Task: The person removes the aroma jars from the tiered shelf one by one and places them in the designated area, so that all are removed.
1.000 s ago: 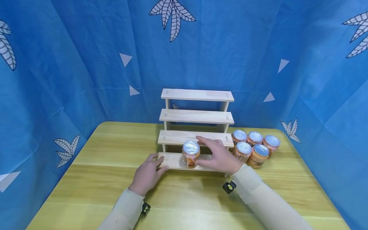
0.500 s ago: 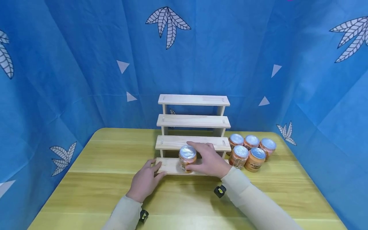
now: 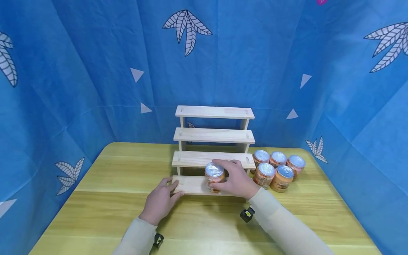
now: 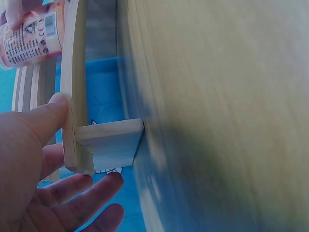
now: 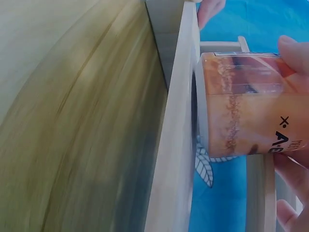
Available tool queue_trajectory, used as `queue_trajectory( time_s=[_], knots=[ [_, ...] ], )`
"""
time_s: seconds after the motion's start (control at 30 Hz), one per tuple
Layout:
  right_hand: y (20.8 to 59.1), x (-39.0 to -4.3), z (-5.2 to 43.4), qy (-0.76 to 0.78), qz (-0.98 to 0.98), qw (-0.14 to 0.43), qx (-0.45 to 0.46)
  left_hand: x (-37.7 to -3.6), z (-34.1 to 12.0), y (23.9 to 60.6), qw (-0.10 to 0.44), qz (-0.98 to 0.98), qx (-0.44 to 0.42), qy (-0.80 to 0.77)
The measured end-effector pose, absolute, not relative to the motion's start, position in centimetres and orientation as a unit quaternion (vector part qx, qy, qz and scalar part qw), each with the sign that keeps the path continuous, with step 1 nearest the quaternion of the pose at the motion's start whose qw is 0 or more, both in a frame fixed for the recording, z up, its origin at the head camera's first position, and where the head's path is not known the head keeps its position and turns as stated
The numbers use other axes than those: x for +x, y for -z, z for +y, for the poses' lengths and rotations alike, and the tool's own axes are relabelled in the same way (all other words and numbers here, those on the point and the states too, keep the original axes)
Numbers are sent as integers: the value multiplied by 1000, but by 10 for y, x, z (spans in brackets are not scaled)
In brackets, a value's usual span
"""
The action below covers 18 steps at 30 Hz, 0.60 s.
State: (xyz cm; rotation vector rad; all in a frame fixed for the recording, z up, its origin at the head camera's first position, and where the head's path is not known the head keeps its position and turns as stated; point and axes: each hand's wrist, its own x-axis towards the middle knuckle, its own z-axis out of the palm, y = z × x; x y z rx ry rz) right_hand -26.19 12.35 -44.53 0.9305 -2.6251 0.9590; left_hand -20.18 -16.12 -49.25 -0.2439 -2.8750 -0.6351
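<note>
A pale wooden stepped rack [image 3: 214, 135] stands at the back middle of the yellow table [image 3: 105, 184]. An orange can with a silver lid [image 3: 214, 176] stands upright on the lowest step [image 3: 189, 185]. My right hand [image 3: 234, 179] grips the can from its right side; the right wrist view shows the can [image 5: 241, 106] against the step [image 5: 176, 145] with fingers round it. My left hand [image 3: 159, 200] rests on the left end of the lowest step, thumb on the board's edge [image 4: 72, 104], fingers straight.
Several more orange cans [image 3: 276, 170] stand clustered on the table right of the rack. Blue cloth with leaf prints [image 3: 79, 78] walls in the table on three sides. Bare table lies in front and to the left.
The can in my right hand has shifted a little to the right along the lowest step. My left hand stays at the step's left end.
</note>
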Motion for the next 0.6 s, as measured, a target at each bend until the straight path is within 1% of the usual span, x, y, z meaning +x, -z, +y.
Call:
queue_trajectory(
  time_s=[0.3, 0.6],
  knots=[
    [443, -258, 146, -333, -900, 103, 261, -201, -162, 494, 106, -967, -91, 214],
    [440, -256, 167, -337, -903, 106, 245, -202, -162, 493, 107, -967, -88, 216]
  ],
)
